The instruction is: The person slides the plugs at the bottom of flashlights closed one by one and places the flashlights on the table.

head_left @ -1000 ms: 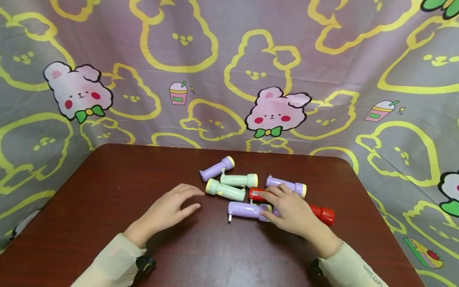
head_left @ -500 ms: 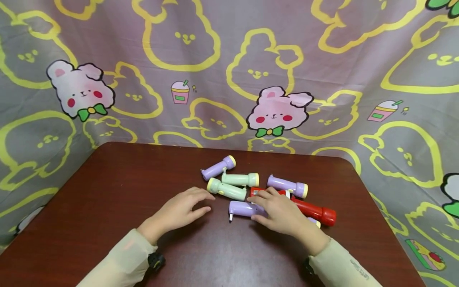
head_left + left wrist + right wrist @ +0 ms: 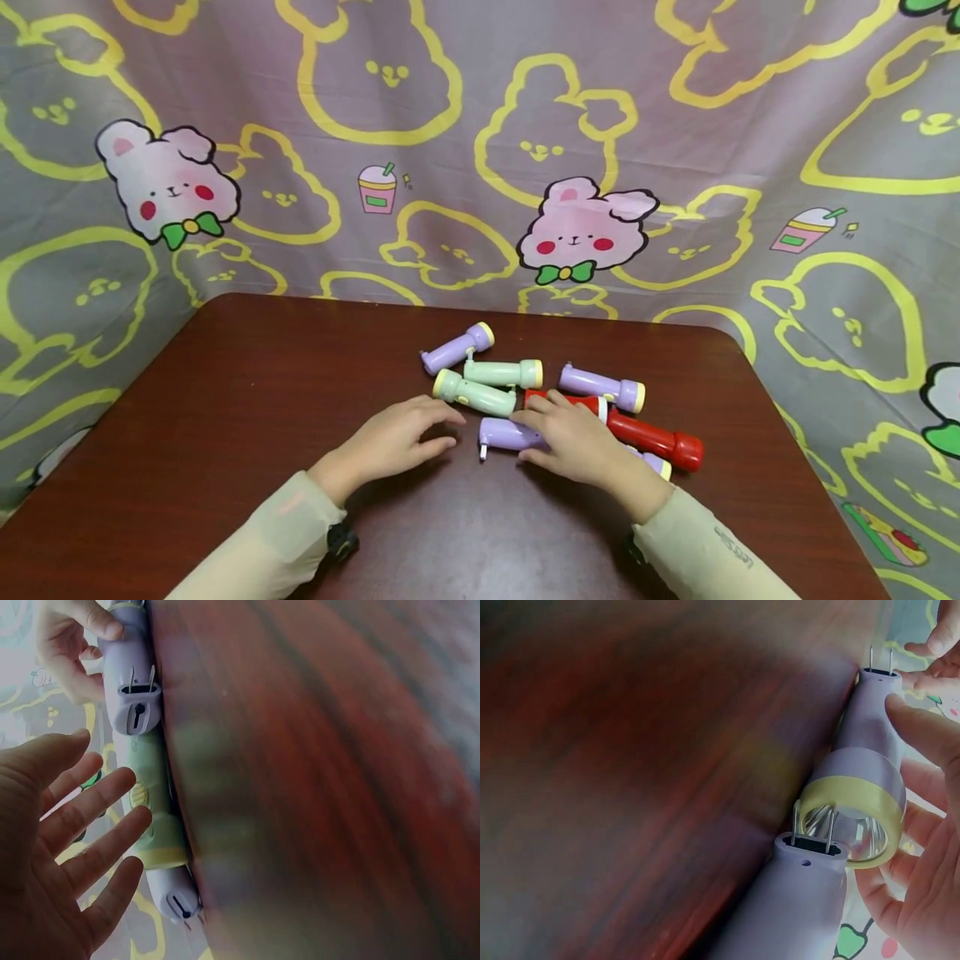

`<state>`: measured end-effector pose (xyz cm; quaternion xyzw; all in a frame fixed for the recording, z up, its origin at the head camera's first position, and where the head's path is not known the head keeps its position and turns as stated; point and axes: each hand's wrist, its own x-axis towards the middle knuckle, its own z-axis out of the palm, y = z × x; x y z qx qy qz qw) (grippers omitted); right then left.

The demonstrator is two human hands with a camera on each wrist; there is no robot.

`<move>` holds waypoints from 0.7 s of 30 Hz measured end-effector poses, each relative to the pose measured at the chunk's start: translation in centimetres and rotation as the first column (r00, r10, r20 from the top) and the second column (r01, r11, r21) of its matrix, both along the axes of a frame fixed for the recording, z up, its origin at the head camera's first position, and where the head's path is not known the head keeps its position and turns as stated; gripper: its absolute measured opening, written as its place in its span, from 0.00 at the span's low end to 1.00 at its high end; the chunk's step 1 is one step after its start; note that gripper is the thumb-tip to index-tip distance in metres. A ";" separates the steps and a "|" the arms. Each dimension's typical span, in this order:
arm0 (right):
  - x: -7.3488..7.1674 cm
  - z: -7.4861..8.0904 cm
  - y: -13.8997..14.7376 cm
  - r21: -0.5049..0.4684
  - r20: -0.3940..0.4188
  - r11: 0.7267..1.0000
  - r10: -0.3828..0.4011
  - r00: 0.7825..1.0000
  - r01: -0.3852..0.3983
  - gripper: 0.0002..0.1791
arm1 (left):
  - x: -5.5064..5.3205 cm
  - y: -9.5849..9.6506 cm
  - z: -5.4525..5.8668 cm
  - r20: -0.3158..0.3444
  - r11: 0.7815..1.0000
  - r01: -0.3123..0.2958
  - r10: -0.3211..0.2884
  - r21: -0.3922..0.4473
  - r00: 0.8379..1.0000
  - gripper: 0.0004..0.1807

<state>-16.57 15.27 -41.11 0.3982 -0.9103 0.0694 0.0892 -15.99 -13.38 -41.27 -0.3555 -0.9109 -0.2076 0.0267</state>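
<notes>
A purple flashlight (image 3: 499, 434) with metal plug prongs lies on the table, its yellow-rimmed head hidden under my right hand (image 3: 579, 442) in the head view. That hand spans the flashlight's body, thumb on the near side and fingers on the far side; the right wrist view shows the thumb (image 3: 922, 727) against the barrel. My left hand (image 3: 393, 440) hovers just left of the prong end, fingers spread and holding nothing. Beneath my right wrist, a second purple flashlight (image 3: 657, 465) is partly covered; its prongs stand up in the right wrist view.
Two green flashlights (image 3: 487, 399) lie beyond, with a purple flashlight (image 3: 456, 350) behind them. Two red flashlights (image 3: 660, 442) and another purple flashlight (image 3: 600, 387) lie to the right. A patterned curtain (image 3: 450, 125) hangs behind the brown table (image 3: 262, 375).
My right hand has moved left along the purple flashlight, from its head to its body, uncovering more red flashlight. My left hand has come right, nearer the prong end. The flashlights stay put.
</notes>
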 end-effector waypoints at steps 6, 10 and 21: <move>-0.3 -0.1 -0.2 0.007 0.033 1.000 -0.010 0.999 0.010 0.27 | -0.3 1.1 -0.1 0.023 0.999 0.014 -0.013 -0.034 1.000 0.16; -0.4 -0.2 -0.3 -0.004 0.054 1.000 -0.009 0.998 0.009 0.27 | -0.5 1.7 -0.1 0.036 0.999 0.016 -0.014 -0.048 0.999 0.17; 0.1 -0.1 0.0 -0.087 0.142 0.996 0.045 0.989 -0.033 0.24 | -0.6 2.6 -0.2 0.070 0.999 0.028 -0.026 -0.030 0.997 0.19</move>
